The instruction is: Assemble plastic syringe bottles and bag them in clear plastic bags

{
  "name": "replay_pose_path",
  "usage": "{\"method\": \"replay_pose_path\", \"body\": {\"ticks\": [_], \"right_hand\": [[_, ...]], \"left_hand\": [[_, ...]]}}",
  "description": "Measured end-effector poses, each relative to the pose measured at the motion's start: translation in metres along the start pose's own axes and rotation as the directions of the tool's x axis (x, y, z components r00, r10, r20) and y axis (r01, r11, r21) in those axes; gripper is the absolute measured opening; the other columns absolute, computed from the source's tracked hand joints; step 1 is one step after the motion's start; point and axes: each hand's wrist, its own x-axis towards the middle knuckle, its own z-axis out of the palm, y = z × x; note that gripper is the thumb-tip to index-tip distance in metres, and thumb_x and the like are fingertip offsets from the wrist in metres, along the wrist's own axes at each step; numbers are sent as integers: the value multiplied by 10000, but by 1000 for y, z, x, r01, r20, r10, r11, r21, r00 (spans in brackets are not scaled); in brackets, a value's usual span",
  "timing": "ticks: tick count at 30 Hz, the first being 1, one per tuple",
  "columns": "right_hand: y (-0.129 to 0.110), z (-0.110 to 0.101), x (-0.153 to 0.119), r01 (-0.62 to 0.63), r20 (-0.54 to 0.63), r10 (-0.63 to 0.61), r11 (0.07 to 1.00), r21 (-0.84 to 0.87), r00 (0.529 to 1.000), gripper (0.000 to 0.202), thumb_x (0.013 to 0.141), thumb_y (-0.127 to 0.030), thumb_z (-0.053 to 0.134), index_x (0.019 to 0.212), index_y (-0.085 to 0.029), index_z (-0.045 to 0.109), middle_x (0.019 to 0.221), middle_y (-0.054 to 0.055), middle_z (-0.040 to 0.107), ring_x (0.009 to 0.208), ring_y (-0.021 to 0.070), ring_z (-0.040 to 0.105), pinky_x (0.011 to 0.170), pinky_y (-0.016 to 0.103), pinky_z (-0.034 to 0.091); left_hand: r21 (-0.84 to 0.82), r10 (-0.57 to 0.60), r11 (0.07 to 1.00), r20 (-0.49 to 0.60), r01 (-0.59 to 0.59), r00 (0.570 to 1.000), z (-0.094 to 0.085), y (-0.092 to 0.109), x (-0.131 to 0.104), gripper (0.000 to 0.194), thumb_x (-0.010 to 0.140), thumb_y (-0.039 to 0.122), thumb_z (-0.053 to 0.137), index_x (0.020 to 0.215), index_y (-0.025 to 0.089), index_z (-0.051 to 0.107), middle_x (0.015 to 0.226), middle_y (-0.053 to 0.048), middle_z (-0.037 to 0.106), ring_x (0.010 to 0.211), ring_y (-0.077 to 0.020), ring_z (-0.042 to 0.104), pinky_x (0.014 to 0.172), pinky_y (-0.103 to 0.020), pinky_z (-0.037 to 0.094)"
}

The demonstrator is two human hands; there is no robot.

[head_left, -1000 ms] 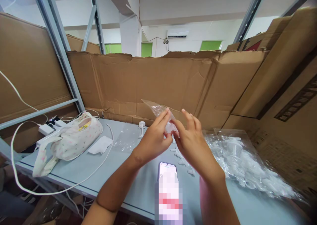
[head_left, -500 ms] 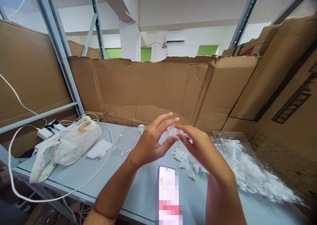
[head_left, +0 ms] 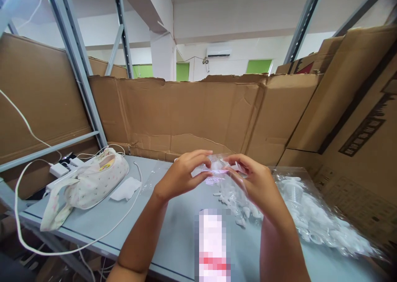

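The clear plastic bag (head_left: 221, 162) is between the fingertips of both hands, above the grey table (head_left: 173, 236), with something whitish showing through its film. The left hand (head_left: 182, 172) grasps its near-left side, thumb below and fingers curled above. The right hand (head_left: 257, 178) grasps the other side, its thumb and fingers bent in around the crinkled film. What exactly is inside the film is too blurred to tell.

Below the grip and slightly to its right, small white pieces (head_left: 231, 199) lie scattered on the table, partly behind the right hand. Farther right of the grip, past the right wrist, rests a large transparent bag (head_left: 319, 216) with many white plastic parts in it. Nearer the person than the grip, a phone (head_left: 212, 240) lies between the forearms, its screen pixelated.

Left of the grip, beyond the left hand, are a flat clear film (head_left: 151, 178), a white scrap (head_left: 126, 188), a patterned cloth pouch (head_left: 96, 180) and a looping white cable (head_left: 19, 222). White adapters (head_left: 58, 170) sit behind the pouch. A cardboard panel (head_left: 186, 112) stands upright beyond the grip.
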Motion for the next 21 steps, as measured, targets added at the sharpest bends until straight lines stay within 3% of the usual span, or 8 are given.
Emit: {"method": "replay_pose_path", "body": {"ticks": [5,8,12,17,21], "right_hand": [[-2,-2,1,-48,113,34,991,123,993,235,838,-420,606,953,-222,657,925,41,693,818,183,616,724,309,474],[-1,-7,1,-59,193,3,956,288,981,338,858,-492,563,1064,-236,642,1047,61,680,932,201,629,796,326,496],[4,-12,1,-104,150,35,871,481,988,449,868,-614,461,1083,-266,648,1096,69,678,992,226,633,837,357,509],[12,-10,5,-150,234,-3,758,635,972,785,706,-820,432,1283,-297,533,1214,101,643,1112,297,598,914,457,491],[13,-1,6,-192,361,-25,810,553,932,857,641,-658,704,1373,-306,431,1269,107,611,1180,294,563,1026,497,417]], "left_hand": [[-73,-58,996,-136,48,989,5,-4,2,32,869,197,577,869,195,608,1087,-52,676,1019,-168,622,885,-327,494],[-178,-178,974,-225,139,958,5,-6,1,52,889,233,556,887,194,591,1039,-52,680,948,-154,633,831,-300,509],[-373,-362,892,-249,257,898,5,-5,1,124,913,288,526,842,189,503,970,-43,681,836,-134,664,738,-261,523],[-615,-483,766,-359,187,799,5,-5,4,204,901,348,542,833,190,433,897,-38,678,678,-120,683,597,-221,527],[-694,-524,712,-426,105,737,1,-4,7,237,865,348,599,835,184,430,906,-34,675,650,-127,693,590,-229,544]]}}
